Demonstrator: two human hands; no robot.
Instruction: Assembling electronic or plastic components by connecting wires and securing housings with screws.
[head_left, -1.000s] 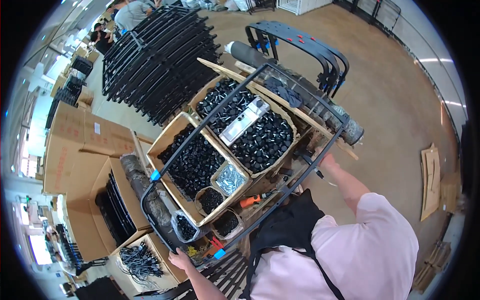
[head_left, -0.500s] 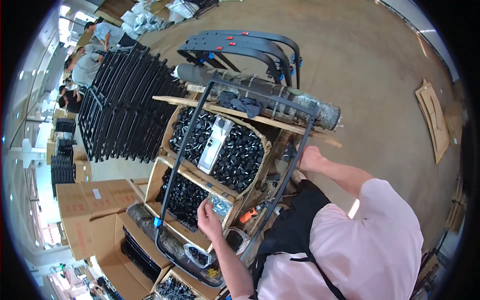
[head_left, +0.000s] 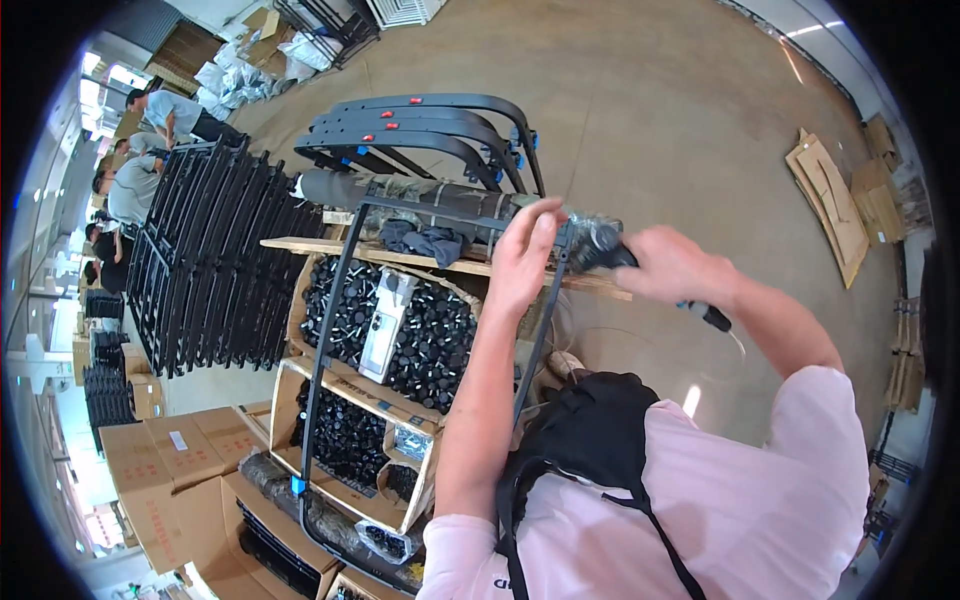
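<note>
Your left forearm (head_left: 475, 410) stretched nearly straight up the view, leaning slightly right, with little bend at the wrist. Your left hand (head_left: 523, 255) was raised at its end, fingertips toward the top; whether they pinched together could not be told. Your right forearm (head_left: 785, 315) slanted up and leftward from a bent elbow, and your right hand (head_left: 675, 265) was curled in a firm grip, apart from the left.

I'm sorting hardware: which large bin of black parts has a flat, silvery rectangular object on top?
The upper bin, beside the wooden plank. The lower bin has silver pieces in a corner instead.
</note>
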